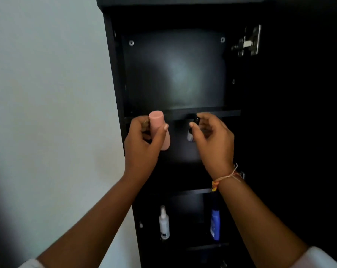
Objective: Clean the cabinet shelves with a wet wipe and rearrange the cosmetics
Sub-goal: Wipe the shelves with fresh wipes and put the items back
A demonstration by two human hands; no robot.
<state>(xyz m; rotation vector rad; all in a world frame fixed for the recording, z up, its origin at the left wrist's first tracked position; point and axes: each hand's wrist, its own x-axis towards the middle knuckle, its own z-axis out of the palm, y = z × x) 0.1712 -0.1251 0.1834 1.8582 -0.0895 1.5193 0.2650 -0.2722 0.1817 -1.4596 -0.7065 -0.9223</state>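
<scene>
A tall black cabinet stands open in front of me. My left hand grips a pink tube held upright at the front edge of the upper shelf. To its right, my right hand pinches a small dark item with a silvery end just under that shelf edge; what it is stays unclear. The compartment above the shelf looks bare. No wet wipe is in view.
On a lower shelf stand a white spray bottle at the left and a blue bottle at the right. A metal hinge sits at the cabinet's upper right. A pale wall runs along the left.
</scene>
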